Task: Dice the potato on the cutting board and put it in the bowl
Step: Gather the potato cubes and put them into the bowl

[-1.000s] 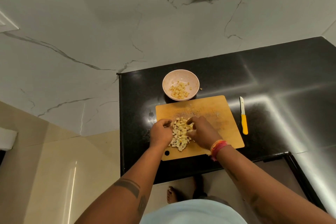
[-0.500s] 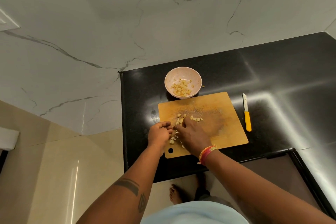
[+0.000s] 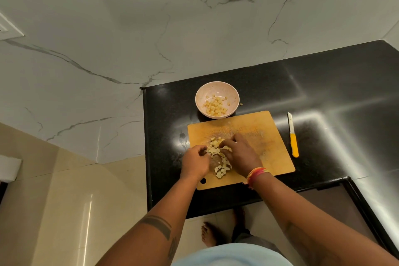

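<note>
Both your hands cup the potato cubes (image 3: 218, 158) on the cutting board (image 3: 254, 136): left hand (image 3: 195, 163) and right hand (image 3: 240, 154) curl around the pile; some cubes already sit in the bowl (image 3: 217, 93).

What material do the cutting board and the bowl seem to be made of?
The cutting board looks like bamboo or pale wood: matte tan surface, scuffed with knife marks. The bowl looks like plastic or melamine, perhaps ceramic: smooth pale pink with a soft sheen.
</note>
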